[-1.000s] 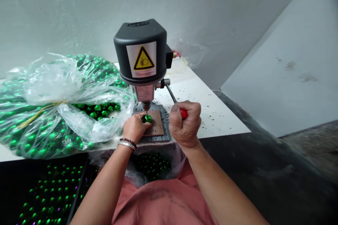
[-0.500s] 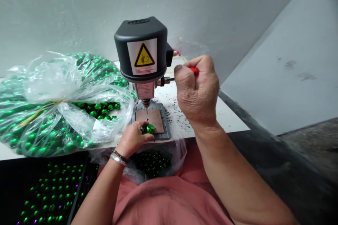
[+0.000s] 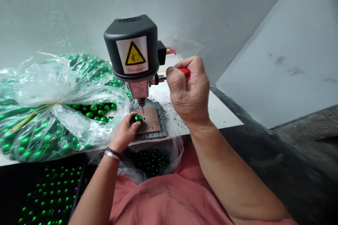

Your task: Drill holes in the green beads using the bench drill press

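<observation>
My left hand [image 3: 123, 132] pinches a shiny green bead [image 3: 138, 118] just above a brown square plate [image 3: 151, 121], a little left of and below the thin drill bit [image 3: 143, 109]. The plate lies on the grey base [image 3: 161, 119] of a black-headed bench drill press [image 3: 131, 47]. My right hand [image 3: 188, 92] is raised to the right of the press, closed around the red handle [image 3: 186, 73] of its feed lever. Most of the lever is hidden behind my fist.
A tied clear plastic bag [image 3: 50, 112] of green beads bulges beside the press on the left. Below the table edge, a bag [image 3: 150, 161] of green beads rests at my lap, and a black tray [image 3: 50, 193] holds more. Dark shavings speckle the white table [image 3: 211, 109]. A grey wall stands behind.
My right hand has swung up and back with the lever handle. My left hand took the bead from under the bit, lowered it, then brought it back near the bit.
</observation>
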The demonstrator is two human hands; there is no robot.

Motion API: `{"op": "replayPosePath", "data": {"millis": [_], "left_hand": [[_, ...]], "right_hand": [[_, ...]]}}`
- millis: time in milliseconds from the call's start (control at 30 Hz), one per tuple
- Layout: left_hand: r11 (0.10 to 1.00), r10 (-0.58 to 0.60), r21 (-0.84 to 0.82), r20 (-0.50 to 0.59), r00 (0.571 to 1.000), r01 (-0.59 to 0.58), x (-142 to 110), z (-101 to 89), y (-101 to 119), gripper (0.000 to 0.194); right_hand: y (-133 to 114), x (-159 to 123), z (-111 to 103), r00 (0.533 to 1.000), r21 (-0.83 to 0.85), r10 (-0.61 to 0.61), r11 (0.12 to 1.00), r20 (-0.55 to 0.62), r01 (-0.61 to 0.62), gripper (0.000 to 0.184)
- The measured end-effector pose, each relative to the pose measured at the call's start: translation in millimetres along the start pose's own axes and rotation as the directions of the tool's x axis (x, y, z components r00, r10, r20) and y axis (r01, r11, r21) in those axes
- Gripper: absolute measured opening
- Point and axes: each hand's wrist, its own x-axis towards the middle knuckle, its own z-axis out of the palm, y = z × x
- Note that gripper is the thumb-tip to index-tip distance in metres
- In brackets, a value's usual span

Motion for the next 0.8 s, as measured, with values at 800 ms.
{"op": "replayPosePath", "data": {"millis": [800], "left_hand": [[1.000, -0.014, -0.005, 0.085, 0.996, 0.014, 30, 18.4, -2, 0.050]], "right_hand": [[2, -7, -4, 0.999, -0.043, -0.041, 0.998, 0.012, 0.042, 0.020]]}}
